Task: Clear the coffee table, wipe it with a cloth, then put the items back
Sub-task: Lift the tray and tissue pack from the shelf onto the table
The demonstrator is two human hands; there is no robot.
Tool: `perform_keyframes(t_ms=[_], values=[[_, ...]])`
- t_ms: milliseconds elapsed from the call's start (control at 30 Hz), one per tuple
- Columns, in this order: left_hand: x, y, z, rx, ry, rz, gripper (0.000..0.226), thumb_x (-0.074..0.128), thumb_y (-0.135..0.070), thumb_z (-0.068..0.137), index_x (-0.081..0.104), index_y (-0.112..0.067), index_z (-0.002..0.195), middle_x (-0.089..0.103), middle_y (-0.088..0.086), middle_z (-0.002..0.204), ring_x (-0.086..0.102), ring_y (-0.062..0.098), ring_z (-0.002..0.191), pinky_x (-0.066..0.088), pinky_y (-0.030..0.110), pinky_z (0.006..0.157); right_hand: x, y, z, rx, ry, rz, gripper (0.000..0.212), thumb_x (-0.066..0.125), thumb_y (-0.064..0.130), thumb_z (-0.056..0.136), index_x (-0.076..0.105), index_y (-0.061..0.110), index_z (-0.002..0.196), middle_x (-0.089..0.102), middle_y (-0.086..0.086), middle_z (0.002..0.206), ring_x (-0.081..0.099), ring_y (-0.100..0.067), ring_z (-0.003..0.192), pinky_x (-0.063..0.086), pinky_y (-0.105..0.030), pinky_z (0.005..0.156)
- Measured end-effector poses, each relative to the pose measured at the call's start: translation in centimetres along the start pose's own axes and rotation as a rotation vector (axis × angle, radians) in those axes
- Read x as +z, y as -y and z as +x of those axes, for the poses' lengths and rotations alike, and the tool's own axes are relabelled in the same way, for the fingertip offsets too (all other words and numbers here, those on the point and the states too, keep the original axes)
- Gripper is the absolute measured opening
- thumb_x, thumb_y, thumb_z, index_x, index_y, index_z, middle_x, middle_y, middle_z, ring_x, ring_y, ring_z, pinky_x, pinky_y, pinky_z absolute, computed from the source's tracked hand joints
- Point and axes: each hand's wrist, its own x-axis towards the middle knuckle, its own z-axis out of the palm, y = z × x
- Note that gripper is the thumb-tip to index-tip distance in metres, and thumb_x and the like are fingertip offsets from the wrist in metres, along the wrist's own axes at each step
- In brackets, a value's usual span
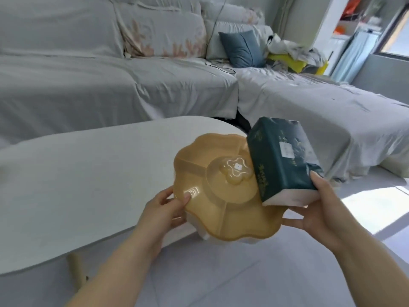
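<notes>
Snack box (221, 196): one is seen, flower-shaped, with a translucent amber lid, a scalloped rim, ridges marking off compartments, and a raised flower knob at the centre; a white base is glimpsed under the lid.
Snack box position: held off the surface, over the near right end of the coffee table (88, 173), part of it past the table's edge.
Tissue pack (281, 158): one is seen, dark green wrap with pale print and a small white label, white at the near end; it is laid tilted across the box's right side.
Left hand (163, 209): the box's left rim is gripped, thumb on the lid, fingers curled beneath.
Right hand (321, 209): the pack's near end is pinched under the thumb, the fingers wrapped below the box's right rim.
Coffee table: one, white, oval, with one pale leg (76, 269) visible.
Sofa (88, 85): draped in grey sheets, well behind the table.
Cushions: one blue cushion (243, 49) and one floral pillow (163, 34) are counted.
</notes>
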Motion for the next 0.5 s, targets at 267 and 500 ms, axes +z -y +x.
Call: perform_keyframes(t_ms=[267,500], values=[[-8.2,-1.8,0.8,0.067,-0.293,0.003,0.012,0.054,-0.022,0.085,0.065,-0.017,0.086,0.066,0.000,0.078,0.060,0.018,0.072,0.049,0.029,0.066,10.5,-1.9,5.4,0.124,0.190,-0.064,0.016,0.047,0.051,0.081,0.053,0.037,0.088,0.059,-0.003,0.103,0.054,-0.026,0.100,0.048,-0.052,0.070],[-14.0,-2.4,2.9,0.153,-0.502,0.078,0.023,0.041,-0.030,0.092,0.057,-0.016,0.100,0.061,0.001,0.090,0.055,0.014,0.077,0.044,0.029,0.076,18.7,-3.7,8.5,0.213,0.320,-0.144,0.045,0.051,0.058,0.076,0.038,0.034,0.112,0.050,-0.005,0.115,0.041,-0.033,0.113,0.044,-0.055,0.078]])
